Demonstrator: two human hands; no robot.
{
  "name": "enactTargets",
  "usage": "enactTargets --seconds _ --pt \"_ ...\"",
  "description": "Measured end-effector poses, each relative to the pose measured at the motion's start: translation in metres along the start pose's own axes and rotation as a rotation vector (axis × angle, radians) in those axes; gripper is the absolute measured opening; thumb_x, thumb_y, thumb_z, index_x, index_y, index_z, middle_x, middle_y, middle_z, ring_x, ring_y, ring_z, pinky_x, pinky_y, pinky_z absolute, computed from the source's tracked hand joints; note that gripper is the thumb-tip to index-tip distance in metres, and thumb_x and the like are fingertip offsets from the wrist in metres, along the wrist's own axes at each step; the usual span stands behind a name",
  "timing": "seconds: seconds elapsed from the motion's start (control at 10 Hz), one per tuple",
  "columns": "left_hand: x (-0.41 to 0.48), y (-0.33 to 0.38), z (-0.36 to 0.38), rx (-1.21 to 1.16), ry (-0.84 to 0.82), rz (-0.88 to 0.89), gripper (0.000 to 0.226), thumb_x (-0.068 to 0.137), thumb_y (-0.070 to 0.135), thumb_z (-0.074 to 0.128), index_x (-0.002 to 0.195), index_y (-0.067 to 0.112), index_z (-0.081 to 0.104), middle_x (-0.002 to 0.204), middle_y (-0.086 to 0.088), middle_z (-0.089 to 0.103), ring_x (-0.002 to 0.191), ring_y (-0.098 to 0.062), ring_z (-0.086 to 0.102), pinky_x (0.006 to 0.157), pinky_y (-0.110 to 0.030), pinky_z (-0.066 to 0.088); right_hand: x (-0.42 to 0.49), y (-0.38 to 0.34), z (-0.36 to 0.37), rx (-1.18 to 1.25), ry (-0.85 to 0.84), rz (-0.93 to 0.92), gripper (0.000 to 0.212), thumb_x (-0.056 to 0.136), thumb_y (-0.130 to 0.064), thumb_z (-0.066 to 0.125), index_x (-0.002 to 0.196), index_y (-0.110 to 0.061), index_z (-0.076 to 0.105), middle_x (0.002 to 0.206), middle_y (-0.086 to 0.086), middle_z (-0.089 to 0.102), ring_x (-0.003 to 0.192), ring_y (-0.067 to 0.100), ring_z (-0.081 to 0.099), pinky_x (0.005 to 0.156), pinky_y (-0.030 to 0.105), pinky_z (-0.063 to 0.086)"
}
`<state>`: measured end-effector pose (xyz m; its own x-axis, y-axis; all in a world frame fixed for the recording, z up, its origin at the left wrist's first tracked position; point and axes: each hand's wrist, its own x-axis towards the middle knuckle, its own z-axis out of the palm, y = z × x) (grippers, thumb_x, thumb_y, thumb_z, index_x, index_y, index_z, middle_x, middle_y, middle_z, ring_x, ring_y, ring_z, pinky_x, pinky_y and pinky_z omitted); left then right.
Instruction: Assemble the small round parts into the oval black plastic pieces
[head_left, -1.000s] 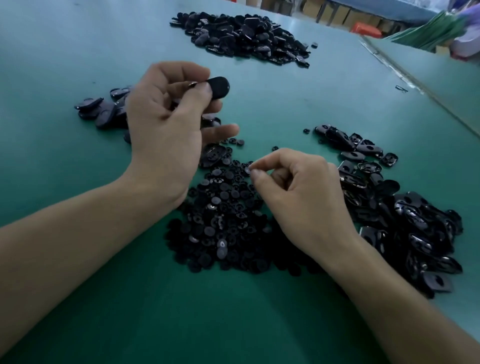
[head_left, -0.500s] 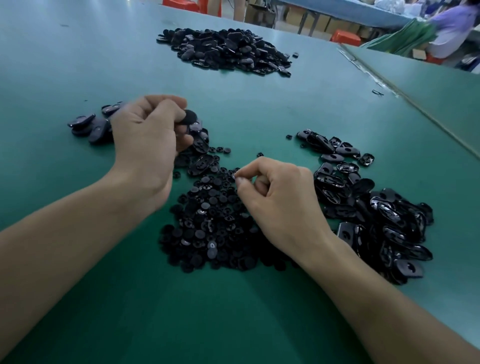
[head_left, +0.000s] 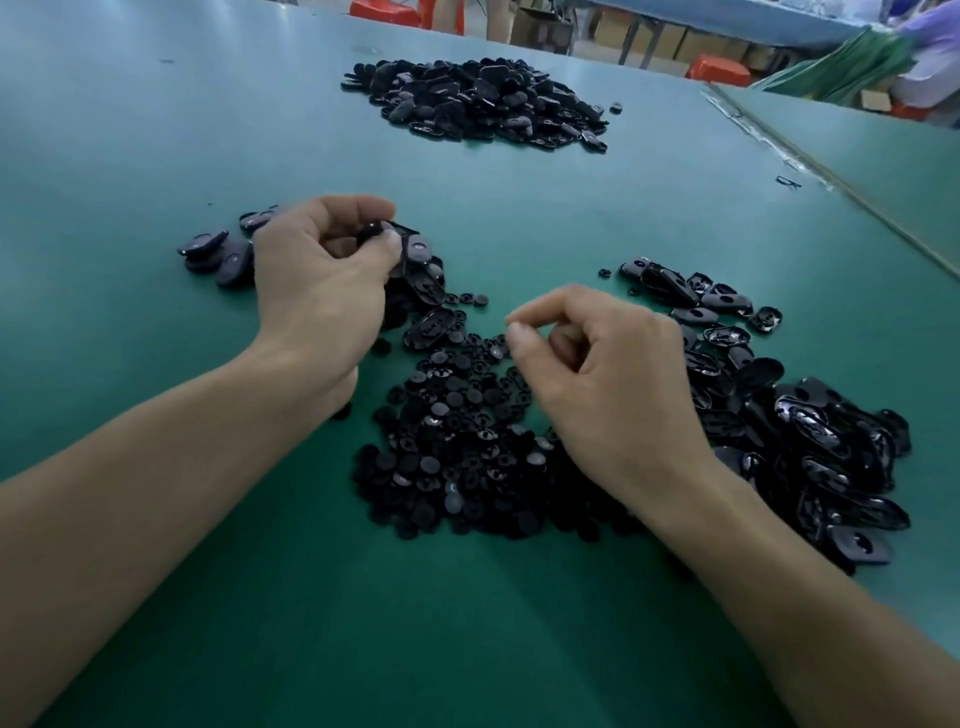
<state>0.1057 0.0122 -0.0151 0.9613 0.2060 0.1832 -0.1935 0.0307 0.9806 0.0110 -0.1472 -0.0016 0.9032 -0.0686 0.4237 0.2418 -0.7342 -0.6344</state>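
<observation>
Gripping oval black piece (head_left: 372, 230) in left hand (head_left: 317, 283), right hand (head_left: 613, 387) pinched above round parts (head_left: 457, 431), contents unclear

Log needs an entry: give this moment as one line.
left hand: grips oval piece | right hand: pinched over round parts, content hidden | step: insert pending
</observation>
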Motion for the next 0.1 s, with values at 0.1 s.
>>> enactTargets --seconds 0.1 --pt "0.0035 -0.0054 -0.0018 0.074 0.092 0.004 0.034 0.096 0.0 0.056 0.114 0.026 0.068 0.072 0.009 0.048 0.047 0.003 0.041 0.063 -0.004 0.041 0.006 -0.0207 -0.0168 0.172 0.137 -0.087 0.016 0.099 -0.025 0.06 0.086 -0.021 0.069 0.056 -0.002 0.057 0.044 0.008 0.045 0.042 0.012 0.032"
